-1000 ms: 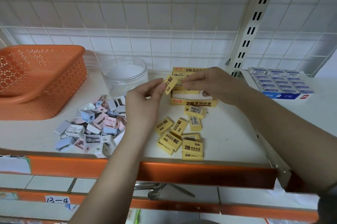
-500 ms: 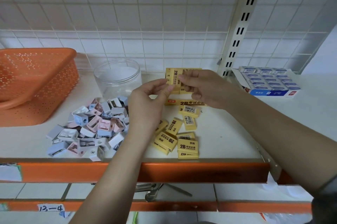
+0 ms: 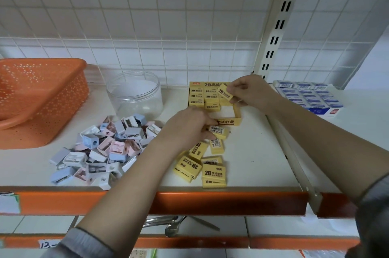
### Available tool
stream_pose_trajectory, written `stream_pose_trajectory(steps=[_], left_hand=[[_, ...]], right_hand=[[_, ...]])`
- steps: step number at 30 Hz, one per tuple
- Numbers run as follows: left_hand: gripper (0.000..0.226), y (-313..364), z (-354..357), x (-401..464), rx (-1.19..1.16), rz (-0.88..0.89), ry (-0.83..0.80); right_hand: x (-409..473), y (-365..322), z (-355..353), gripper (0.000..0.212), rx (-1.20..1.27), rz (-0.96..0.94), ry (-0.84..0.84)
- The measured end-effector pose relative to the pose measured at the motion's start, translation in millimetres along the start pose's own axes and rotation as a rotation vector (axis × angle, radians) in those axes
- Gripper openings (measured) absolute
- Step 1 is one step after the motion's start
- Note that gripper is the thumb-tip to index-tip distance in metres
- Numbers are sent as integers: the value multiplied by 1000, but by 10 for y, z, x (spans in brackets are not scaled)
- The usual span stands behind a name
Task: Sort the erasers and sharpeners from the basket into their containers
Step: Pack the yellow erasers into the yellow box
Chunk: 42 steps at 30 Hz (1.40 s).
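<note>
A yellow eraser (image 3: pixel 225 94) marked "2B" is pinched in the right hand (image 3: pixel 250 92) grip above the yellow box (image 3: pixel 228 121); a barcoded eraser (image 3: pixel 219 131) is grasped by the left hand (image 3: pixel 187 126) at centre frame.

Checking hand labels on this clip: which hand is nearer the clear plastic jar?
Left. The left hand reaches over the loose yellow erasers, just right of the clear plastic jar. The right hand is farther right, holding an eraser above the yellow eraser box.

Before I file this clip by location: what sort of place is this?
Probably a stationery shop's shelving: a slotted upright with wire-grid backing, an orange shelf edge, and a boxed display of erasers.
</note>
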<state>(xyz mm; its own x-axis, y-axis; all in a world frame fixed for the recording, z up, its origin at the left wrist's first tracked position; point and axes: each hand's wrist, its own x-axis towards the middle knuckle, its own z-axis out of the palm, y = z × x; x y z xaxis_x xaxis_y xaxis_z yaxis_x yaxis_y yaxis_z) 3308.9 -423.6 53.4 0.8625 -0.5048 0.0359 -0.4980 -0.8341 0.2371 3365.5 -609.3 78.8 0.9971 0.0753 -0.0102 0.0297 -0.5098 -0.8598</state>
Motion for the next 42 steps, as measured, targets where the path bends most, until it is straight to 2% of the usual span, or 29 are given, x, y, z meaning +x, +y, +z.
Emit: stream_pose_trajectory(steps=[4, 9, 16, 22, 26, 35, 42], left_hand=[[39, 34, 31, -63, 13, -19, 68], [36, 26, 42, -286, -50, -59, 185], [39, -20, 32, -430, -212, -175, 336], [21, -51, -14, -501, -440, -308, 424], [17, -87, -7, -525, -494, -356, 422], [19, -100, -30, -586, -581, -324, 433], [15, -125, -19, -574, -635, -335, 493]], right_hand=[[55, 6, 30, 17, -48, 1, -56], [102, -7, 130, 22, -135, 4, -111], [166, -33, 304, 22, -239, 32, -99], [111, -19, 378, 18, -351, -45, -14], [66, 32, 423, 37, -445, -87, -3], [67, 20, 447, 33, -588, -253, -25], [57, 61, 390, 31, -563, -274, -43]])
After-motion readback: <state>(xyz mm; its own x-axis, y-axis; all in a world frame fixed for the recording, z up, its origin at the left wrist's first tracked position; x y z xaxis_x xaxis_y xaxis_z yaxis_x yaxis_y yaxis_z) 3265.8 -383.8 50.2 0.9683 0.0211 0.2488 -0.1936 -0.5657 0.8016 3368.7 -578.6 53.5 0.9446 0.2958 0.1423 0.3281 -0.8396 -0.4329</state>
